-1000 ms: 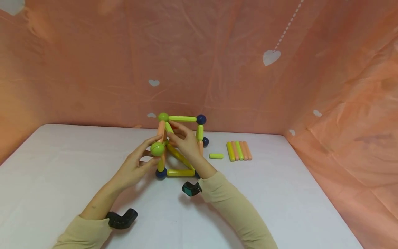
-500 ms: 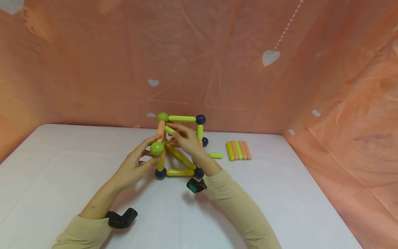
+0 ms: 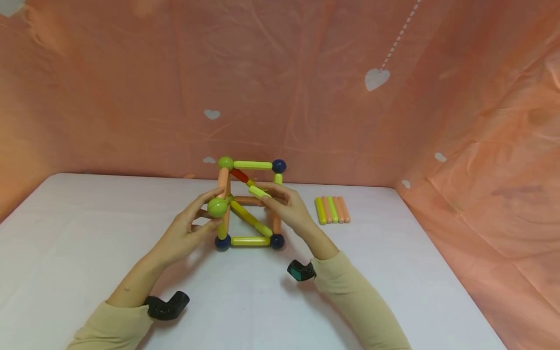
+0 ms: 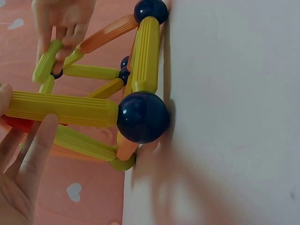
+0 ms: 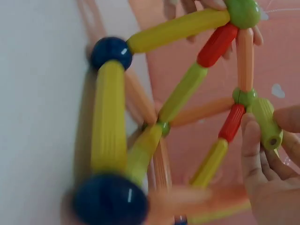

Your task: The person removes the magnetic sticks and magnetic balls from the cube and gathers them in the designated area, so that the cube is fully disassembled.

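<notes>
An open cube frame of coloured magnetic building sticks [image 3: 251, 241] and balls stands on the table in the head view. My left hand [image 3: 185, 233] holds its near left upright, fingers and thumb around a green ball [image 3: 217, 207] and the yellow stick [image 4: 61, 108] joined to it. My right hand [image 3: 290, 209] pinches a loose light green stick [image 3: 259, 192] over the frame's upper right part. The stick's bare end shows in the right wrist view. Behind it, a red stick [image 3: 239, 175] slants down from the back left green ball [image 3: 225, 164].
Several sticks [image 3: 333, 210] lie side by side on the white table [image 3: 393, 272], right of the frame. Dark blue balls [image 3: 277, 241] sit at the frame's lower front corners. An orange curtain [image 3: 306, 97] hangs behind the table.
My right hand has drawn the light green stick away from the back left green ball, rightward and nearer to me, uncovering the red stick. My left hand has kept its hold on the frame.
</notes>
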{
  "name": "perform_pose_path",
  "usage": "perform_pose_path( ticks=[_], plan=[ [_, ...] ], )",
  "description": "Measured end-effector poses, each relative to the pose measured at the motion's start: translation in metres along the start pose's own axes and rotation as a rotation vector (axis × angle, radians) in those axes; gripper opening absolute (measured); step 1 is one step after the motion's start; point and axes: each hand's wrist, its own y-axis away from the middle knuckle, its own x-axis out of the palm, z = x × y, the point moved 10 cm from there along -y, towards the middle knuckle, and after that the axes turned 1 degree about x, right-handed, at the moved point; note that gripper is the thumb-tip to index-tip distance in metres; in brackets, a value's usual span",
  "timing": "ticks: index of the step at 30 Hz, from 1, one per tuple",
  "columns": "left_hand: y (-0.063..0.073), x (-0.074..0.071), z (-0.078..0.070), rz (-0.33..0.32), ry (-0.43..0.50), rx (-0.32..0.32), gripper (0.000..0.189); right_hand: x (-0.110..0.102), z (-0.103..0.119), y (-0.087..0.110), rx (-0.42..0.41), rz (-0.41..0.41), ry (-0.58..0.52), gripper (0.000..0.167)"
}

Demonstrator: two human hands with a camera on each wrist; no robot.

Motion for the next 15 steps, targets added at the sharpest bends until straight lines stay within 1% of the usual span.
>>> perform_pose_path(
  ticks=[4,7,9,12,15],
  plan=[
    [-0.001,0.0,0.001,-0.001,-0.008,-0.003,0.058,-0.016,0.001,0.011,-0.047,0.028,0.034,0.031],
    [-0.001,0.0,0.001,-0.002,-0.011,-0.004,0.059,-0.028,-0.001,0.019,-0.076,0.058,0.026,0.031],
    [-0.001,0.0,0.001,-0.002,-0.014,-0.007,0.059,-0.037,-0.005,0.025,-0.08,0.067,0.026,0.031],
    [0.0,0.001,0.001,-0.002,-0.019,-0.009,0.059,-0.052,-0.014,0.033,-0.064,0.045,0.042,0.032],
    [0.0,0.001,0.001,-0.002,-0.026,-0.007,0.058,-0.067,-0.027,0.04,-0.025,0.008,0.082,0.033]
  ],
)
